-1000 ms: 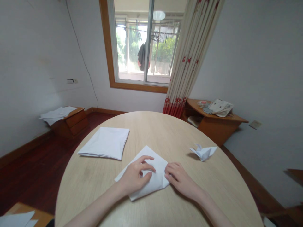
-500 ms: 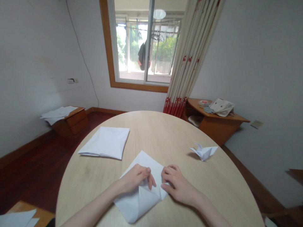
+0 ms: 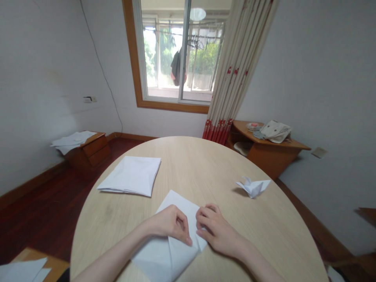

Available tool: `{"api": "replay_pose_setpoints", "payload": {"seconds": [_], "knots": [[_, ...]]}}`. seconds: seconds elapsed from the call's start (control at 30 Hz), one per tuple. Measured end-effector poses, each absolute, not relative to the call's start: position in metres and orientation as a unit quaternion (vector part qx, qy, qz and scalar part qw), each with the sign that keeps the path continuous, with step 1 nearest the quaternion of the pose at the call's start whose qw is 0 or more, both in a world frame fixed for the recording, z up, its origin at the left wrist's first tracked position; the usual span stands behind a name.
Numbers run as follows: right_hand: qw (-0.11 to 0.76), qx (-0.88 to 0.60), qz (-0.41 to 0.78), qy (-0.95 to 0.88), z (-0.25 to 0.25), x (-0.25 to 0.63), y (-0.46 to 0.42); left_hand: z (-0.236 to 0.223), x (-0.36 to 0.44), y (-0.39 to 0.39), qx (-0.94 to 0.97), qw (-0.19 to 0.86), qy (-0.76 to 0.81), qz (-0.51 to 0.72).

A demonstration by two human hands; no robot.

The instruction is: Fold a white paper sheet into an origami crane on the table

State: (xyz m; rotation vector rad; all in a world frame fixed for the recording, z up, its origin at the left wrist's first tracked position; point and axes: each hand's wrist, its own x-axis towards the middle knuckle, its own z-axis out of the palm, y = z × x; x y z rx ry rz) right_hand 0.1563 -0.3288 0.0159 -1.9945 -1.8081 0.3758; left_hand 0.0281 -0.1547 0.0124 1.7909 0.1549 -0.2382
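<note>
A white sheet of paper (image 3: 172,254), partly folded, lies at the near side of the round table, with a crease running down its middle. My left hand (image 3: 173,225) reaches over the sheet, thumb and forefinger pinched on a fold of it. At the sheet's right edge, my right hand (image 3: 216,229) has its fingers curled and presses or grips the paper there; its fingertips are partly hidden. The near part of the sheet is lifted and bent toward me, and my left wrist covers some of its left side.
A stack of folded white paper (image 3: 132,176) lies on the table (image 3: 188,156) at the left. A folded paper crane (image 3: 253,187) stands at the right. Beyond the table are a low cabinet (image 3: 91,150), a corner desk (image 3: 270,147) and a curtain (image 3: 235,78).
My left hand has gone from spread fingers to a pinch on the paper. The sheet has slid and turned toward me, its near part lifting. My right hand stays at its right edge.
</note>
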Motion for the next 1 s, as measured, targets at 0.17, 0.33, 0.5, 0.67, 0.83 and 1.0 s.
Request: {"api": "replay_pose_setpoints", "payload": {"seconds": [0.17, 0.33, 0.5, 0.67, 0.83, 1.0], "knots": [[0.214, -0.715, 0.136, -0.652, 0.016, 0.154, -0.329, 0.012, 0.028, -0.156, 0.789, 0.602, 0.06, -0.105], [0.201, -0.731, 0.129, -0.64, 0.016, 0.152, -0.329, 0.008, 0.031, -0.157, 0.797, 0.599, 0.044, -0.059], [0.174, -0.746, 0.105, -0.635, 0.018, 0.151, -0.33, 0.007, 0.03, -0.156, 0.793, 0.602, 0.055, -0.073], [0.173, -0.75, 0.106, -0.63, 0.018, 0.151, -0.331, 0.003, 0.029, -0.152, 0.793, 0.599, 0.027, -0.108], [0.183, -0.748, 0.11, -0.628, 0.015, 0.152, -0.331, -0.002, 0.029, -0.147, 0.841, 0.533, -0.021, -0.092], [0.195, -0.747, 0.12, -0.625, 0.014, 0.153, -0.331, 0.002, 0.028, -0.148, 0.869, 0.479, -0.084, -0.087]]}}
